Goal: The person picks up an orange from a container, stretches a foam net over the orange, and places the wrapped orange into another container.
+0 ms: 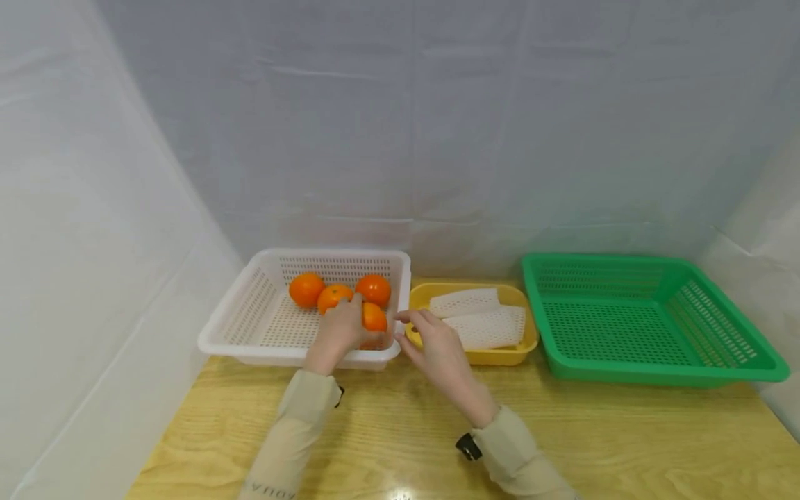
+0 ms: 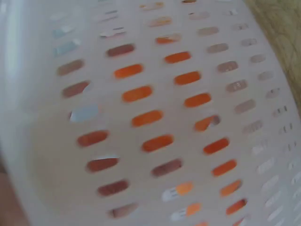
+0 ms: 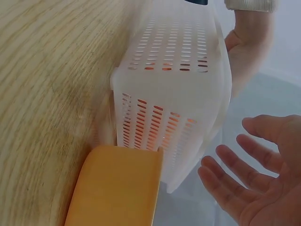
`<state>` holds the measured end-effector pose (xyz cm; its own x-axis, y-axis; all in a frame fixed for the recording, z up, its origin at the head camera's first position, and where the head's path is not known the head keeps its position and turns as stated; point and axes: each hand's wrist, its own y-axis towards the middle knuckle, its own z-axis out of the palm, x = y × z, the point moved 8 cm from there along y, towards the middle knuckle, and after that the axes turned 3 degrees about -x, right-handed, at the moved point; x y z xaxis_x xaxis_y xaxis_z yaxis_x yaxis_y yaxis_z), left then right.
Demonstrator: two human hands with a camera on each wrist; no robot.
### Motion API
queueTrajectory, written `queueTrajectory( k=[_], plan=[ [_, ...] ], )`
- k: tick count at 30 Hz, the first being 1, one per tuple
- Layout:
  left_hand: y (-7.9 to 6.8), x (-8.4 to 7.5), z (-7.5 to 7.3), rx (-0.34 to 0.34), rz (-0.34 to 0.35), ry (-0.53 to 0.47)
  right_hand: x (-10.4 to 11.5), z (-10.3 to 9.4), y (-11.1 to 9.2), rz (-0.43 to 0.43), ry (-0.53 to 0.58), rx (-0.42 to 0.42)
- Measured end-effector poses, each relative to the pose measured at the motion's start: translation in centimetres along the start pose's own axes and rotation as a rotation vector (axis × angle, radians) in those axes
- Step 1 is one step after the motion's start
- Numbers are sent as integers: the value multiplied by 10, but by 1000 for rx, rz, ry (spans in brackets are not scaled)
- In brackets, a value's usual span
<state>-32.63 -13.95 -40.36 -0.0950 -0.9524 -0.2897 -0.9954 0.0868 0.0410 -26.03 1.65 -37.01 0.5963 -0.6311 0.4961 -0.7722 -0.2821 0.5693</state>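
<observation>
My left hand [image 1: 339, 328] reaches into the white basket [image 1: 256, 353], its fingers and thumb curled round an orange [image 1: 376, 317] at the right end. Close about it lie more oranges: one [image 1: 373, 287] behind, one [image 1: 332, 296] beside the fingers and one [image 1: 306, 289] further left. Through the slots of the basket wall [image 2: 51, 160], orange skin shows in the left wrist view; the wall hides most of that grip. My right hand [image 1: 440, 354] holds nothing, fingers loosely bent and spread, beside the white basket's right rim and over the left end of the yellow basket [image 1: 500, 357].
White foam net sleeves [image 1: 487, 328] lie in the yellow basket, which stands between the white one and a large green basket [image 1: 631, 373] on the right. All three stand on a wooden table [image 1: 400, 417], with white sheeting [image 1: 350, 139] behind and at both sides.
</observation>
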Motion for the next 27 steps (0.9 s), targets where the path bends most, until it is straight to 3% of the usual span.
queueTrajectory(
  k=[7,14,18,21,27],
  plan=[
    [-8,3,-17,-84,-3,-113,-2,3,1,26,14,4],
    [-19,-3,-34,-260,52,-255,-7,6,4,104,95,18],
    [-26,-7,-42,-343,75,-386,-9,7,7,151,119,25],
    [-29,-10,-45,-361,94,-503,-10,7,8,191,166,28],
    [-32,-20,-39,-311,124,-778,-11,9,10,249,315,14]
  ],
)
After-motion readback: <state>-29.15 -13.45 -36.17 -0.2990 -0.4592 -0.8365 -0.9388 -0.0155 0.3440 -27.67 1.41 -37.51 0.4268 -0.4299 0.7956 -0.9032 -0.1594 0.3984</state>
